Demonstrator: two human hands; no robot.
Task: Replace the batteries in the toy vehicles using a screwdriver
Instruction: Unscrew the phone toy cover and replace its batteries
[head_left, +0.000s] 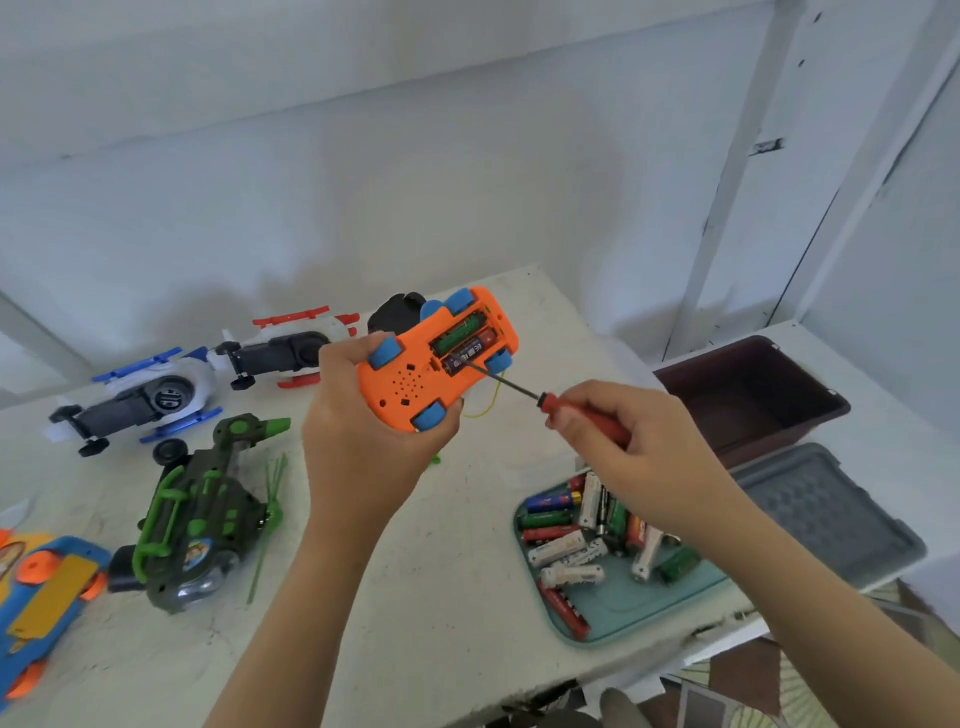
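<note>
Held belly-up above the table by the clasping left hand (363, 415), the orange toy car (415, 374) exposes its batteries (462, 340) to the screwdriver (545, 400) gripped in the right hand (623, 441), apparently to pry one out.

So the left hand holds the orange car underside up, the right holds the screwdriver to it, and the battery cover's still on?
No: the head view shows the cover off, with batteries exposed. The rest stands: the left hand holds the orange car underside up, and the right hand holds the screwdriver to it.
</note>
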